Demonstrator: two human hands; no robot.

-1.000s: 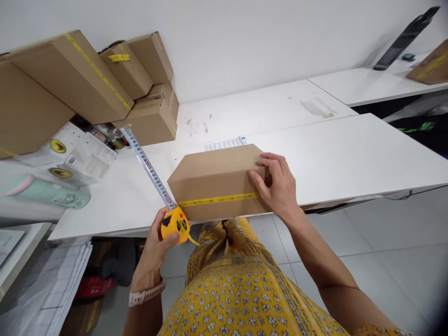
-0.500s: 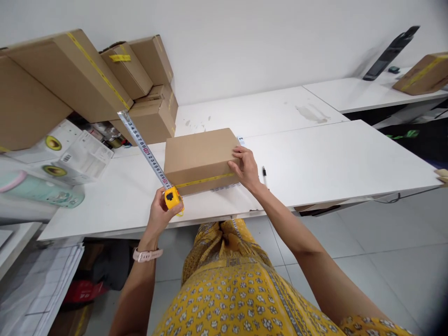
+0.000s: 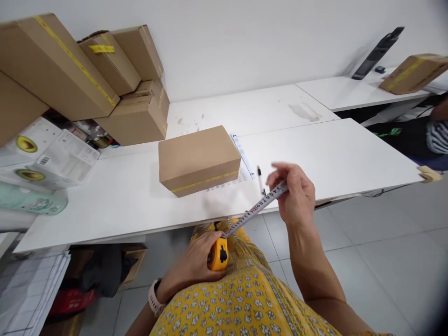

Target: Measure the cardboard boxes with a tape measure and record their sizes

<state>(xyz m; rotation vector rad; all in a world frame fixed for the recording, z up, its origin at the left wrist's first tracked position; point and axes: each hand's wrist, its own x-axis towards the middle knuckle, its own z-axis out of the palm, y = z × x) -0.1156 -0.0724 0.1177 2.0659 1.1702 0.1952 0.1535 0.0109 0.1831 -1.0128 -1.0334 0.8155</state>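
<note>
A: By what is the background formed?

B: By a plain white wall [image 3: 245,51], met by a smooth, flat white counter [image 3: 315,149] that is crossed by a seam and marked with greyish patches towards the back.

A: How is it crowded?

B: Mostly at the left. Brown cartons [image 3: 70,70], some banded with yellow tape, are piled against the wall; glossy white boxes [image 3: 52,154] printed with avocado halves are stacked in front of them, and a mint-green bottle [image 3: 31,198] is set near these. At the far right, a tall dark bottle [image 3: 378,53] and a taped parcel [image 3: 413,74] are placed.

A: Where is the tape measure held?

B: In front of the flowered yellow garment [image 3: 224,303]. The rounded plastic case of the tape measure [image 3: 220,255] is wrapped by the left hand [image 3: 198,256]. Its thin blade [image 3: 257,206], printed with dark numerals, is drawn out slantwise, and the end is pinched between thumb and fingers by the right hand [image 3: 297,196], whose fingertips are blurred.

A: And close by?

B: A slim black-and-white pen [image 3: 259,172] is left just beside the right hand. Farther left, an oblong box [image 3: 199,156] of matte cardboard, yellow-taped along its side, is rested over printed sheets [image 3: 244,156], which are partly covered by it. It is kept apart from both hands.
</note>
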